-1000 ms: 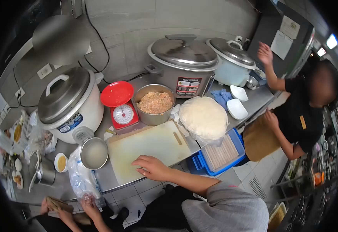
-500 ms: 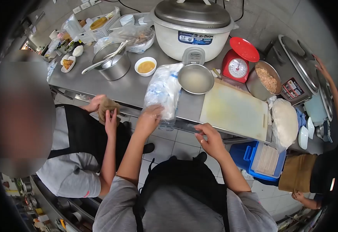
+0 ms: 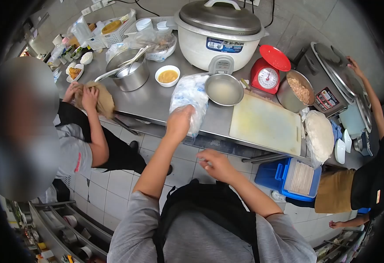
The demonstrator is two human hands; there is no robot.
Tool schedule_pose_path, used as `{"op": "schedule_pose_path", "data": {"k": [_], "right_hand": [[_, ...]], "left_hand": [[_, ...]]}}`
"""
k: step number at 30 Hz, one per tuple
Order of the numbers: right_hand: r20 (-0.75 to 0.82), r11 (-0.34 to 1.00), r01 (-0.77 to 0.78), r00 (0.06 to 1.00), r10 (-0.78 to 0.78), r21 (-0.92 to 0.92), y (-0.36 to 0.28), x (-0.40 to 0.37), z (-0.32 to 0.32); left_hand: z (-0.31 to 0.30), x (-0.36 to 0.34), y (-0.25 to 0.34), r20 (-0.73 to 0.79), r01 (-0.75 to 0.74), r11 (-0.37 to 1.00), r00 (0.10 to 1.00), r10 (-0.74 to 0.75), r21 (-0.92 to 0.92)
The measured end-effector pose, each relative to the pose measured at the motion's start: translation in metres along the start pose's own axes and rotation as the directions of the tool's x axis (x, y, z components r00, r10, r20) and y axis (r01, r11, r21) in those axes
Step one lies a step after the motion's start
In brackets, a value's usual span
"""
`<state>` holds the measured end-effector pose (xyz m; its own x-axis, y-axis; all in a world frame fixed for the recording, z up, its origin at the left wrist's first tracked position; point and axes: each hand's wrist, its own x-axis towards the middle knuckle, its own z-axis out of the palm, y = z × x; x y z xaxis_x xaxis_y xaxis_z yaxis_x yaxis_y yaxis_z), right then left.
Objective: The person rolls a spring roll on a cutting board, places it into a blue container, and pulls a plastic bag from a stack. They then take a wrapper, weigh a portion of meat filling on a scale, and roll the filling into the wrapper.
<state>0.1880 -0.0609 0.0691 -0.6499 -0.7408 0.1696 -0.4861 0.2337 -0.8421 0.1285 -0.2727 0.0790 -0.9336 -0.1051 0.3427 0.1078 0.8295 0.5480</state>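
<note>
The right hand [image 3: 214, 165] has moved closer to the left hand [image 3: 181, 123], which touches the near end of a long, white-and-clear plastic bag [image 3: 191, 93]; I can't tell if it grips. The bag points ahead on the grey metal table [image 3: 146, 104]. The right, empty, fingers loosely bent, is farther back.

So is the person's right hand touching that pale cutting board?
Apart. The head view shows a gap, with the front edge of the metal counter lying between the right hand and the cutting board.
</note>
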Motion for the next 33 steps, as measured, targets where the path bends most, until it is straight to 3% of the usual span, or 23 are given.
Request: {"op": "schedule_pose_path", "data": {"k": [3, 6, 9, 12, 15, 18, 21, 24, 25, 26, 28, 31, 32, 33], "right_hand": [[0.038, 0.957, 0.205, 0.979, -0.202, -0.205, 0.005, 0.026, 0.027], [0.039, 0.904, 0.053, 0.998, -0.040, -0.425, -0.004, 0.051, 0.024], [-0.032, 0.876, 0.058, 0.996, -0.083, -0.480, 0.006, 0.058, 0.030], [-0.099, 0.841, 0.015, 0.992, -0.081, -0.541, 0.017, 0.060, 0.032], [0.042, 0.808, 0.003, 0.999, 0.027, -0.589, 0.027, 0.061, 0.028], [0.051, 0.799, 0.017, 0.999, 0.017, -0.601, 0.025, 0.053, 0.024], [0.183, 0.833, 0.106, 0.983, -0.006, -0.544, 0.019, 0.031, 0.018], [-0.008, 0.877, 0.273, 0.954, -0.300, -0.396, 0.032, -0.022, 0.020], [-0.149, 0.998, 0.021, 0.988, -0.031, -0.067, 0.031, -0.029, 0.025], [-0.192, 0.933, -0.209, 0.943, 0.271, 0.293, 0.029, -0.035, 0.031], [-0.087, 0.558, -0.272, 0.842, 0.532, 0.784, 0.031, -0.050, 0.030], [-0.094, 0.015, 0.096, 0.898, 0.429, 0.995, 0.034, -0.074, 0.006], [-0.306, 0.344, 0.142, 0.817, 0.488, 0.928, 0.028, -0.078, -0.012], [-0.502, 0.636, 0.079, 0.691, 0.520, 0.768, 0.010, -0.077, -0.035]], "left_hand": [[-0.007, 0.009, -0.006, 0.165, -0.097, 0.995, 0.981, 0.099, -0.020], [-0.016, 0.021, -0.013, 0.307, -0.117, 0.990, 0.942, 0.136, -0.079], [-0.029, 0.016, -0.011, 0.392, -0.090, 0.994, 0.914, 0.104, -0.055], [-0.039, -0.007, -0.010, 0.439, -0.106, 0.992, 0.890, 0.127, -0.072], [-0.074, -0.047, 0.024, 0.388, 0.000, 1.000, 0.922, 0.002, -0.004], [-0.119, -0.080, 0.045, 0.361, 0.040, 0.999, 0.932, -0.035, -0.006], [-0.165, -0.099, 0.062, 0.359, 0.082, 0.973, 0.933, 0.002, -0.218], [-0.198, -0.099, 0.068, 0.470, 0.065, 0.816, 0.842, 0.265, -0.575], [-0.198, -0.095, 0.071, 0.471, 0.077, 0.756, 0.822, 0.321, -0.650], [-0.195, -0.089, 0.075, 0.468, 0.093, 0.688, 0.798, 0.381, -0.719], [-0.178, -0.080, 0.081, 0.462, 0.130, 0.571, 0.742, 0.486, -0.810], [-0.142, -0.063, 0.091, 0.542, 0.243, 0.577, 0.722, 0.429, -0.780], [-0.121, -0.062, 0.084, 0.580, 0.380, 0.480, 0.717, 0.387, -0.791], [-0.104, -0.056, 0.082, 0.571, 0.438, 0.380, 0.718, 0.397, -0.815]]}}
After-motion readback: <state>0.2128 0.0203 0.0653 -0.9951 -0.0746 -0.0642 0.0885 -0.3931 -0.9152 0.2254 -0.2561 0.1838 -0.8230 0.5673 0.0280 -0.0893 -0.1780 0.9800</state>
